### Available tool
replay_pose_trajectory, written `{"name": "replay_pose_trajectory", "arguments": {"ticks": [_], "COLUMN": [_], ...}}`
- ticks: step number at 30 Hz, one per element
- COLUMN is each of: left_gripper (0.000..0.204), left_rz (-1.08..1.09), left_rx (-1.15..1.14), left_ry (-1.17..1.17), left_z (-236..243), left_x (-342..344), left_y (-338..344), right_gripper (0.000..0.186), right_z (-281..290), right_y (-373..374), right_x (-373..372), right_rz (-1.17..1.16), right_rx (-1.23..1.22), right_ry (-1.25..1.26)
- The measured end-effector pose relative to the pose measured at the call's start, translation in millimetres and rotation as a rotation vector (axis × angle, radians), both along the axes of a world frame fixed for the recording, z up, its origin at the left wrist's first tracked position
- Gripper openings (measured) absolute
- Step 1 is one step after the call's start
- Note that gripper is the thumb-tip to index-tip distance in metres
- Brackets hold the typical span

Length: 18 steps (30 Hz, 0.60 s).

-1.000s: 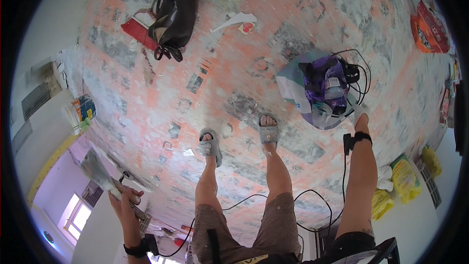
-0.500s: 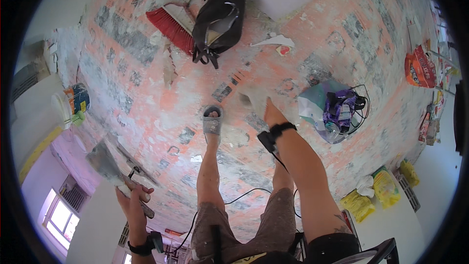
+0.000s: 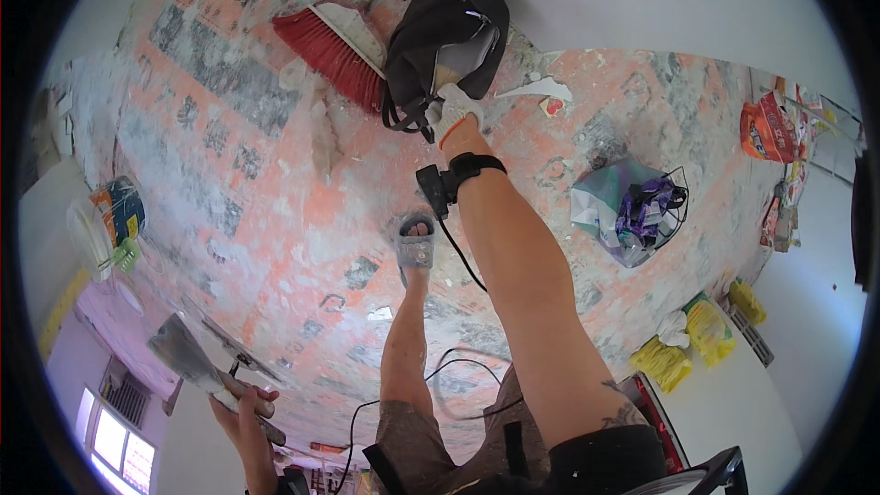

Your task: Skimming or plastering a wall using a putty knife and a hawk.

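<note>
Currently, black bag (image 3: 417, 41) directly beyond gloved right hand (image 3: 456, 117), cannot tell if gripping; left hand (image 3: 244, 420) clasping scraper (image 3: 188, 355).

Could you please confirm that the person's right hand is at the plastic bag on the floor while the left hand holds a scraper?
Not quite: the head view shows the right hand at the black backpack, not at the plastic bag. The left hand does hold a scraper.

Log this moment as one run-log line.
left hand: holds scraper | right hand: gloved, at black bag, grasp unclear | red broom: beside black bag
</note>
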State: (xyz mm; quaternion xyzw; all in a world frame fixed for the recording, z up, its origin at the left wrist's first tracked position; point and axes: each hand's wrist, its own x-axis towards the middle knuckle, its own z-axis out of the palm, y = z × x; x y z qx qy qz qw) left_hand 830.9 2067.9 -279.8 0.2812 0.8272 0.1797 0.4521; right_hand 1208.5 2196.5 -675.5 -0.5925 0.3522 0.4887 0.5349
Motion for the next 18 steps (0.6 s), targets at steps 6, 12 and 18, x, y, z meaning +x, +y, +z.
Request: {"name": "replay_pose_trajectory", "arguments": {"ticks": [6,12,18], "left_gripper": [0.051,0.047,0.052], "left_rz": [-0.067,-0.151,-0.231], "left_rx": [-0.026,0.018,0.069], "left_ry": [-0.017,-0.059,0.014], "left_z": [0.4,17.1,47.1], "left_x": [-3.4,37.5,92.7], "left_y": [6.6,9.7,-6.8], "right_gripper": [0.012,0.011,0.017], "right_z": [50.7,127.0,217.8], "right_y": [-12.4,-41.6,-111.5], "right_x": [-20.4,-8.8,16.3], "right_rz": [0.046,-0.092,-0.018], "right_rx": [0.188,0.332,0.333], "right_ry": [-0.170,-0.113,-0.080]}}
